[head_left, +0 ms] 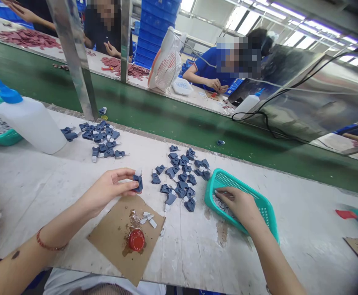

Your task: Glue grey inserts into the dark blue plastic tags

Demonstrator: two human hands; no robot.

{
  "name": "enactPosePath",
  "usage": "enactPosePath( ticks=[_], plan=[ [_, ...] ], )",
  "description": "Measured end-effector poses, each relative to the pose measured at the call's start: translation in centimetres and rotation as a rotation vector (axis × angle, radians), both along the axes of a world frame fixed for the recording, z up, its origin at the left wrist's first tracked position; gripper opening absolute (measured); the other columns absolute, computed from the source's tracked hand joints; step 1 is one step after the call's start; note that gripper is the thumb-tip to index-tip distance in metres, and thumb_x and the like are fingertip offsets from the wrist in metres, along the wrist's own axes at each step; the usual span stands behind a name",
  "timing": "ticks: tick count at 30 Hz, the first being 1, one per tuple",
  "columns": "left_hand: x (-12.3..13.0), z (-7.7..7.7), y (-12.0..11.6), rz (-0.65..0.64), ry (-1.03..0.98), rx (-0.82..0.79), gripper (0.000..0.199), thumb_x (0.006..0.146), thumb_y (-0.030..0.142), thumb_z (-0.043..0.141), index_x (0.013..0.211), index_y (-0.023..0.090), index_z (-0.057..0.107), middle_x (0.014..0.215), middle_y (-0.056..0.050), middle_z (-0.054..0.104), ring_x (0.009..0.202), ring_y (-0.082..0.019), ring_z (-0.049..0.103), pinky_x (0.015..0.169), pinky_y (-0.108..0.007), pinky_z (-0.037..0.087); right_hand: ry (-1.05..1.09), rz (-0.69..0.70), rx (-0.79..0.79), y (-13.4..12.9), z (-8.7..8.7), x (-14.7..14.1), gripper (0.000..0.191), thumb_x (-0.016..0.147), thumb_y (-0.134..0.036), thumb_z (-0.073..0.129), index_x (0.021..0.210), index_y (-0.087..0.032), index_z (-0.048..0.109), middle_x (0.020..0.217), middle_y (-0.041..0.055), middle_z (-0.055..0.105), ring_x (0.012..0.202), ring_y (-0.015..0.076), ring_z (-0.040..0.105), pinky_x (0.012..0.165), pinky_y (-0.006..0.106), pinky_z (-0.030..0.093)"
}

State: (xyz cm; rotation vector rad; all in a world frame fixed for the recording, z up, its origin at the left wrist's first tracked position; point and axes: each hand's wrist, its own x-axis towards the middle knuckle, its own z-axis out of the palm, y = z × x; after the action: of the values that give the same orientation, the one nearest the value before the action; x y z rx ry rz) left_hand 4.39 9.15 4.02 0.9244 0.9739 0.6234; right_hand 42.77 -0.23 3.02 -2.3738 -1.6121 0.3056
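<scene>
My left hand point(116, 184) pinches a dark blue part point(138, 184) with a pale piece sticking up from it, above a brown cardboard sheet point(114, 241). My right hand point(236, 200) reaches into a green basket point(268, 209) that holds small grey pieces point(222, 205); its thumb and fingers come together at a small pale piece. Several dark blue parts point(182, 177) lie loose between my hands. On the cardboard are a red cap point(136, 240), wet brown stains and several small pale pieces point(152, 223).
At the left stand a white bottle point(40, 127) with a blue nozzle and another green basket point(13, 138). More blue parts point(102, 137) lie near a metal post point(77, 61). Beyond a green belt point(154, 119), people sit at work.
</scene>
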Motion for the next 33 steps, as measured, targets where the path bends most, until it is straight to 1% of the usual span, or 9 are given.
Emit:
enactPosePath(
  ticks=[5, 9, 11, 15, 19, 24, 28, 30, 33],
  plan=[
    [-1.7, -1.1, -3.4, 0.064, -0.046, -0.015, 0.026, 0.072, 0.031, 0.079, 0.092, 0.019, 0.066, 0.102, -0.004, 0.069, 0.084, -0.017, 0.069, 0.071, -0.023, 0.055, -0.012, -0.021, 0.048, 0.2, 0.7, -0.6, 0.019, 0.074, -0.037, 0.06, 0.074, -0.021, 0.07, 0.078, 0.009, 0.076, 0.074, 0.0296, 0.072, 0.067, 0.039, 0.055],
    [-3.7, -2.2, -5.8, 0.137, -0.005, -0.006, 0.025, 0.075, 0.031, 0.077, 0.095, 0.02, 0.067, 0.091, -0.003, 0.072, 0.082, -0.015, 0.066, 0.068, -0.02, 0.051, -0.009, -0.021, 0.142, -0.9, 2.5, -4.7, 0.026, 0.079, -0.044, 0.057, 0.084, -0.021, 0.069, 0.086, 0.0089, 0.074, 0.081, 0.0285, 0.07, 0.07, 0.038, 0.055],
    [-4.5, -2.6, -7.0, 0.153, -0.015, -0.021, 0.023, 0.075, 0.031, 0.077, 0.094, 0.02, 0.068, 0.089, -0.003, 0.073, 0.083, -0.015, 0.066, 0.071, -0.021, 0.051, 0.034, 0.081, 0.145, -1.8, 3.5, -8.7, 0.023, 0.081, -0.045, 0.06, 0.087, -0.024, 0.069, 0.09, 0.0059, 0.074, 0.083, 0.025, 0.07, 0.071, 0.034, 0.055],
    [-5.4, -3.3, -8.7, 0.141, -0.051, -0.055, 0.017, 0.077, 0.029, 0.076, 0.09, 0.02, 0.069, 0.091, -0.003, 0.074, 0.085, -0.015, 0.068, 0.08, -0.023, 0.051, 0.221, 0.536, 0.055, -3.2, 4.4, -17.4, 0.011, 0.09, -0.025, 0.055, 0.086, -0.023, 0.065, 0.088, 0.0053, 0.07, 0.083, 0.0203, 0.067, 0.073, 0.031, 0.054],
    [-5.5, -4.1, -9.7, 0.159, -0.103, -0.042, 0.014, 0.076, 0.024, 0.076, 0.088, 0.021, 0.069, 0.101, -0.003, 0.073, 0.09, -0.016, 0.068, 0.08, -0.023, 0.052, 0.198, 0.696, -0.071, -3.4, 3.8, -22.1, 0.013, 0.09, -0.012, 0.052, 0.087, -0.02, 0.063, 0.087, 0.0058, 0.066, 0.082, 0.0197, 0.065, 0.068, 0.03, 0.054],
    [-5.4, -4.7, -10.4, 0.195, -0.169, -0.014, 0.013, 0.075, 0.017, 0.075, 0.086, 0.02, 0.069, 0.1, -0.004, 0.073, 0.089, -0.017, 0.069, 0.08, -0.024, 0.054, 0.053, 0.788, -0.143, -2.8, 3.2, -23.2, 0.016, 0.089, -0.009, 0.054, 0.078, -0.019, 0.059, 0.082, 0.005, 0.064, 0.079, 0.0206, 0.064, 0.064, 0.03, 0.052],
    [-5.4, -4.7, -10.7, 0.192, -0.195, -0.008, 0.014, 0.073, 0.016, 0.075, 0.085, 0.019, 0.068, 0.097, -0.005, 0.073, 0.088, -0.018, 0.069, 0.079, -0.026, 0.055, 0.034, 0.79, -0.166, -2.7, 2.9, -23.4, 0.017, 0.089, -0.008, 0.055, 0.077, -0.019, 0.059, 0.084, 0.0045, 0.064, 0.077, 0.0196, 0.064, 0.062, 0.029, 0.051],
    [-5.3, -4.7, -10.8, 0.19, -0.205, -0.014, 0.015, 0.073, 0.015, 0.074, 0.086, 0.019, 0.068, 0.097, -0.005, 0.073, 0.087, -0.018, 0.069, 0.079, -0.027, 0.056, 0.076, 0.77, -0.176, -2.6, 3.1, -23.4, 0.017, 0.088, -0.008, 0.055, 0.077, -0.019, 0.06, 0.083, 0.0045, 0.064, 0.076, 0.0192, 0.064, 0.062, 0.029, 0.051],
    [-5.0, -4.6, -10.8, 0.184, -0.233, -0.022, 0.015, 0.074, 0.015, 0.073, 0.087, 0.019, 0.066, 0.097, -0.005, 0.074, 0.087, -0.018, 0.07, 0.078, -0.028, 0.057, 0.268, 0.688, -0.149, -2.3, 3.9, -23.2, 0.015, 0.088, -0.01, 0.057, 0.081, -0.021, 0.064, 0.083, 0.0036, 0.067, 0.078, 0.0181, 0.066, 0.067, 0.028, 0.052]
  ],
)
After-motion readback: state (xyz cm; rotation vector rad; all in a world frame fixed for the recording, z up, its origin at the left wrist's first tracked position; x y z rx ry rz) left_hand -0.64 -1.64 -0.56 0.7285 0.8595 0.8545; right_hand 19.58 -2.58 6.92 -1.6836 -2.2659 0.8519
